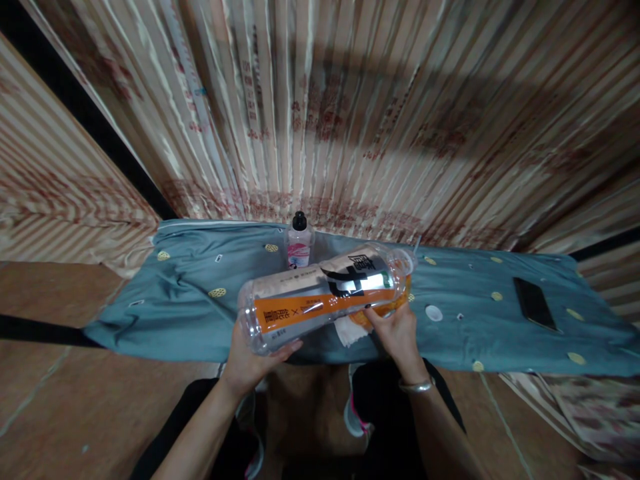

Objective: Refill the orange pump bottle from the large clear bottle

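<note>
A large clear plastic bottle (320, 293) with an orange, grey and black label lies nearly level above the cloth-covered surface. Its base rests in my left hand (250, 360), whose fingers are wrapped under it with the thumb along the lower side. Toward the neck end, my right hand (397, 327) grips the bottle from below, thumb against its wall. An orange item (385, 308) shows behind the bottle at my right hand; its kind is unclear. White tissue-like material (353, 330) sticks out beneath the bottle. The bottle's mouth is hard to make out.
Behind the large bottle stands a small clear bottle (299, 247) with a black cap and pink label. On the teal cloth (200, 320) lie a round white cap (433, 313) and, farther right, a black phone (535, 303). A pleated curtain (320, 120) hangs at the back.
</note>
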A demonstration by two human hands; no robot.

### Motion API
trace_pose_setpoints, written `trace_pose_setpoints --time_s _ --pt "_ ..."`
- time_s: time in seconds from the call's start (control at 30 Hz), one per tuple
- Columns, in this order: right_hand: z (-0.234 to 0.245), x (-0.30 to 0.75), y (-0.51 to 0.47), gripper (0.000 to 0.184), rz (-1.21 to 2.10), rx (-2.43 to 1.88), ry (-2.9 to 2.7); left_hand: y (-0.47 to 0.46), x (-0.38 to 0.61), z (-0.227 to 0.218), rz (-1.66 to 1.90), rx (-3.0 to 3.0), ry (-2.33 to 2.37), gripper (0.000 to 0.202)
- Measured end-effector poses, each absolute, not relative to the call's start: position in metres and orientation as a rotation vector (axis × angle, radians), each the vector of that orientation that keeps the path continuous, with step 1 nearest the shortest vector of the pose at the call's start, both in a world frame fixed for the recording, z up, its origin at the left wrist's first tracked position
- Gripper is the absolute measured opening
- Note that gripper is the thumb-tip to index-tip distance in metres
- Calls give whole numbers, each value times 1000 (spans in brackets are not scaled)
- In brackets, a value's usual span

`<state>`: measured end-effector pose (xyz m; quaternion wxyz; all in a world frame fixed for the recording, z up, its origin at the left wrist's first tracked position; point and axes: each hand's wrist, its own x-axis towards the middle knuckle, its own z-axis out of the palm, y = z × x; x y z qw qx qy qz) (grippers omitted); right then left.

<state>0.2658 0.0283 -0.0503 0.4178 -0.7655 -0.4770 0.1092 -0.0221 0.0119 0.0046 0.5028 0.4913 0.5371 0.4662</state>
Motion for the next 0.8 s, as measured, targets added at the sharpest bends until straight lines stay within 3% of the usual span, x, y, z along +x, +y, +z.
trace_pose_setpoints --time_s 0.47,0.8 --pt "-55 267 31 85 244 -1905 -1190 7 -19 10 1224 1005 1267 54" --pt "-53 267 30 90 253 -1945 -1196 6 -17 10 1262 989 1311 58"
